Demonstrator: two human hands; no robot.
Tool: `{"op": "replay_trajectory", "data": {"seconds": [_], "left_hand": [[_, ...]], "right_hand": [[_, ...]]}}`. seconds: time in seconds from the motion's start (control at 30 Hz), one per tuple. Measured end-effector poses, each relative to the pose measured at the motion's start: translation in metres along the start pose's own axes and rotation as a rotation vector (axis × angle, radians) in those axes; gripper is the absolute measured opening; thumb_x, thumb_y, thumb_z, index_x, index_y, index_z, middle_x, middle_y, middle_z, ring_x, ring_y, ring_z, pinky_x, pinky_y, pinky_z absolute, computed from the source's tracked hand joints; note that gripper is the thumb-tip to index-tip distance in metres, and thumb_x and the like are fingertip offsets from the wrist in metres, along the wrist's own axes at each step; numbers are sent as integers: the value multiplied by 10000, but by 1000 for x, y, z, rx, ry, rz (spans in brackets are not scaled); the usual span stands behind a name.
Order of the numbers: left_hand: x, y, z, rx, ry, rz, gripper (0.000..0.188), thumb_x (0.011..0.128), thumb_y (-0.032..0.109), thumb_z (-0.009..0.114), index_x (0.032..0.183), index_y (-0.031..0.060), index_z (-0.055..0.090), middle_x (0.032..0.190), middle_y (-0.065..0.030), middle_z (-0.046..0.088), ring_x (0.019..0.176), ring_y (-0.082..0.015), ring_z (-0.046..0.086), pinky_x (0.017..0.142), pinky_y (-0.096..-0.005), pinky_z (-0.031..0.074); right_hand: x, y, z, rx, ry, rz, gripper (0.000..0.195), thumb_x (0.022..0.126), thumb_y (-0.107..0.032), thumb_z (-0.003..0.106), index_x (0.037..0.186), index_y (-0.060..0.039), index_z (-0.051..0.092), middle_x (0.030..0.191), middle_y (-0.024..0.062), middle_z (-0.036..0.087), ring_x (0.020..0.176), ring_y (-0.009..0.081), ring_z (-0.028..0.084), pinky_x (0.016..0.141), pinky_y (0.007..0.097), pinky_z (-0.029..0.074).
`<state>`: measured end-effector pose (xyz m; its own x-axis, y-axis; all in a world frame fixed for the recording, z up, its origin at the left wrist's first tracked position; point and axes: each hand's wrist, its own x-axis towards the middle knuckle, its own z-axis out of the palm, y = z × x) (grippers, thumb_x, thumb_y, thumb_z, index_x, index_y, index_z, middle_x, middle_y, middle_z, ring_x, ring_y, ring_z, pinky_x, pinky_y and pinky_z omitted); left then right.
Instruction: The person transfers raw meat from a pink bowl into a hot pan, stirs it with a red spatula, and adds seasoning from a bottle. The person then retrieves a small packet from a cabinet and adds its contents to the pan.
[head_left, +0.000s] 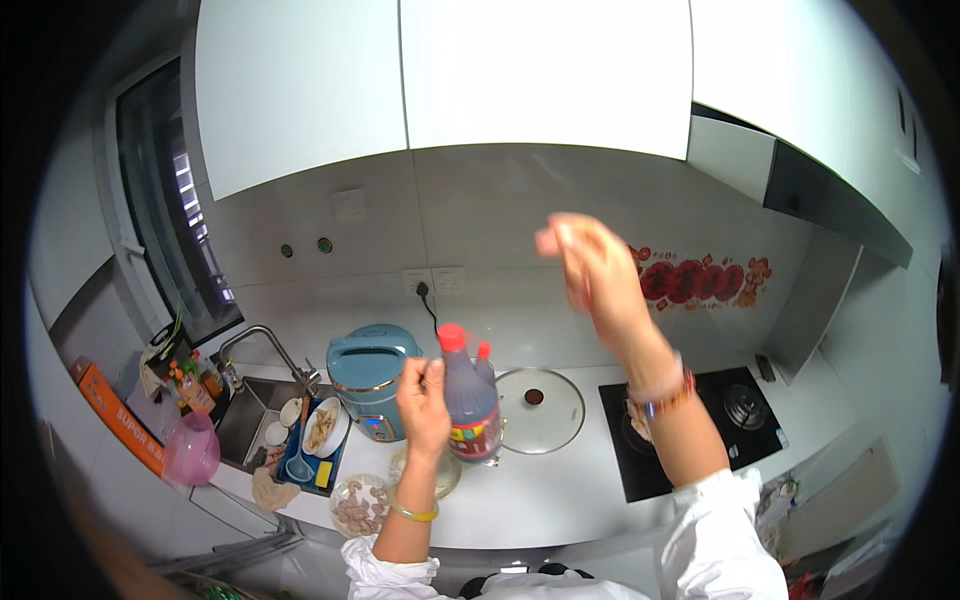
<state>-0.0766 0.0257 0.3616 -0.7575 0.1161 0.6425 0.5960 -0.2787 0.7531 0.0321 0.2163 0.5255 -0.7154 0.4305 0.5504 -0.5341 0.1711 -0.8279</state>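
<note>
My left hand (424, 409) grips the handle side of a large plastic bottle (471, 401) of dark liquid. The bottle has a red cap (452, 337), a smaller red cap on its side spout, and a red and yellow label. It is held over the counter, left of a glass pan lid (551, 420) with a dark knob. My right hand (596, 274) is raised in front of the tiled wall, blurred, with no object visible in it. Below that forearm, a pan of food (637, 431) on the black cooktop (630, 480) is mostly hidden.
A blue rice cooker (367, 375) stands behind my left hand. Nearer are a plate of raw pieces (346, 517) and a clear bowl (448, 480). A blue tray (322, 480) by the sink (234, 427) holds a white bowl (341, 431) and a ladle (300, 469). Cabinets (547, 75) overhang the counter.
</note>
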Motion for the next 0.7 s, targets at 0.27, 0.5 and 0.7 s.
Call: {"op": "replay_trajectory", "data": {"seconds": [0.27, 0.5, 0.7], "left_hand": [[91, 55, -67, -342, 36, 64, 295, 1053, 259, 513, 823, 81, 468, 745, 61, 455, 692, -17, 375, 609, -199, 356], [151, 96, -82, -403, -114, 165, 267, 1075, 258, 419, 898, 65, 468, 880, -89, 649, 773, -139, 684, 686, -309, 607], [196, 167, -24, -546, -175, 264, 265, 1062, 277, 459, 964, 39, 521, 861, -73, 641, 772, -134, 672, 694, -299, 596]], "right_hand": [[119, -35, 67, 784, 277, 201, 168, 974, -131, 557, 910, 1, 474, 854, 99, 522, 658, 141, 556, 527, 186, 526], [50, -53, 64, 766, 134, -46, 210, 1021, -227, 553, 928, -40, 538, 819, 52, 547, 645, 118, 536, 526, 205, 503], [-40, -103, 15, 1030, -101, -166, 157, 1018, -143, 513, 946, -7, 541, 880, 71, 503, 708, 116, 465, 523, 205, 451]]}}
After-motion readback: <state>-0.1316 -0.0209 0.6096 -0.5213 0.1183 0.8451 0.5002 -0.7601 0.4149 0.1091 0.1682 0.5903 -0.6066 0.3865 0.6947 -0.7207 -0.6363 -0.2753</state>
